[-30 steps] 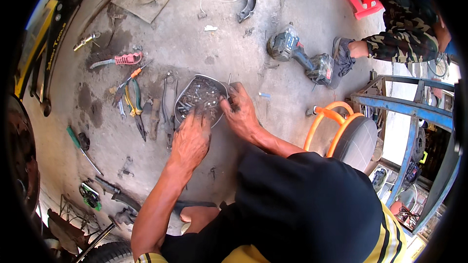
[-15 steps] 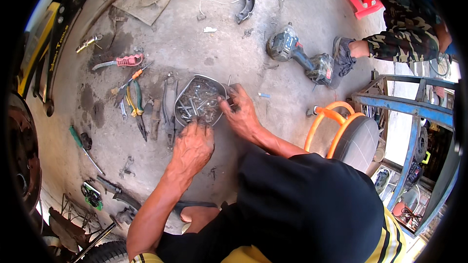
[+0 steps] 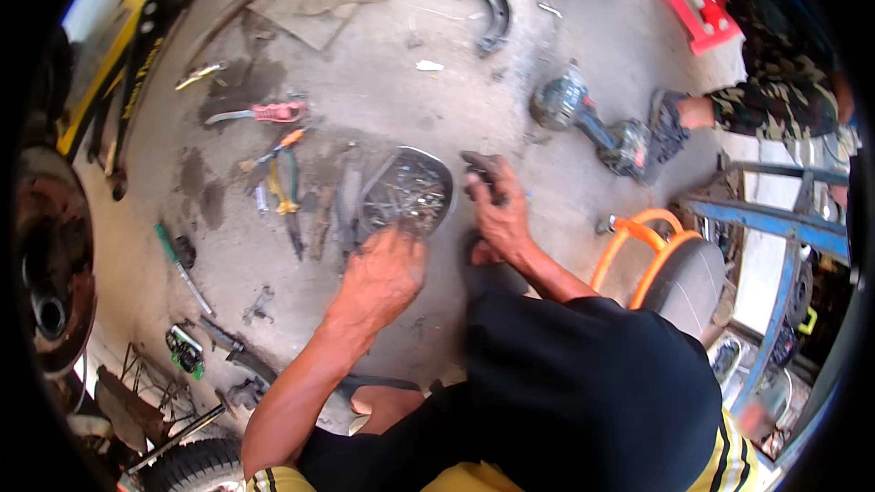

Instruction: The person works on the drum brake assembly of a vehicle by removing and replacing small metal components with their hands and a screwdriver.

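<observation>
A metal bowl point(image 3: 449, 184) with a rounded-square rim stands on the concrete floor, holding many loose bolts and screws point(image 3: 408, 193). My left hand point(image 3: 383, 264) is at its near edge, the fingertips bent down over the rim; motion blur smears them, so their grip cannot be made out. Just right of the bowl, apart from it, is my right hand point(image 3: 499, 205), its darkened fingers loosely bent and spread, with nothing visible in them. Left of the bowl lie yellow-and-green-handled pliers point(image 3: 292, 191) and a pink-handled knife-like tool point(image 3: 278, 112).
A cordless impact wrench point(image 3: 583, 118) lies to the right, near another person's shoe point(image 3: 670, 123). An orange-framed stool point(image 3: 647, 228) stands beside my right arm. At the far side are a curved brake shoe point(image 3: 497, 14) and a red plastic stool point(image 3: 697, 5). A green-handled screwdriver point(image 3: 182, 264) lies left.
My right hand has let go of the bowl's right side and moved off to the right. My left hand stays at the near rim. The whole view has shifted, blurring the picture.
</observation>
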{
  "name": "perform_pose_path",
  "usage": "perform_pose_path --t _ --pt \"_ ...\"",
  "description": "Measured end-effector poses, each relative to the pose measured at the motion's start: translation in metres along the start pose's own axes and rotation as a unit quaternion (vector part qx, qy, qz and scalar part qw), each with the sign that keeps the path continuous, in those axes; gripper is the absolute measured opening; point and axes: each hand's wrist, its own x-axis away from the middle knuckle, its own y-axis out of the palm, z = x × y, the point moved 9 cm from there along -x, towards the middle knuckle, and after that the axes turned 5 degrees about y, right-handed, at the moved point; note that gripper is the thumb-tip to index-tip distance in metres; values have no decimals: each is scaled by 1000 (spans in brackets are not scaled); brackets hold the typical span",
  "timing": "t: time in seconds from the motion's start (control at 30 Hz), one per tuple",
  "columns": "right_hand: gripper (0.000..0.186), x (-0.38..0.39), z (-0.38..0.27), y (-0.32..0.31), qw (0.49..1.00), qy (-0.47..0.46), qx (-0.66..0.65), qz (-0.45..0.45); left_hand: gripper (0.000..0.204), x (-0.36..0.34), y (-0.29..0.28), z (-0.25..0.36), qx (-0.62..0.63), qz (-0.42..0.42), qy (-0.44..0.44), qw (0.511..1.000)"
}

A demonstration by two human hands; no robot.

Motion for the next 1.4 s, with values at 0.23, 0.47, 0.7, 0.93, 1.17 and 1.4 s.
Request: perform_pose_path --t 0.23,0.47,0.7,0.93,1.17,1.4 --pt "23 -10 -31 -5 992 -28 -119 -27 12 11 -57 -14 -79 -16 37 996" --pt "23 -1 -123 31 979 -95 -132 -122 12 75 -186 -41 -209 -15 -14 978" --pt "21 6 -196 54 957 -133 -91 -240 16 212 -216 -91 49 42 -271 961" --pt "12 46 -296 89 857 -353 163 -339 28 374 -217 -152 331 545 -447 627" --pt "15 125 -373 174 742 -416 208 -482 57 364 -251 -160 265 633 -330 648" --pt "24 164 -401 254 729 -505 167 -431 52 358 -255 -167 224 634 -344 655"
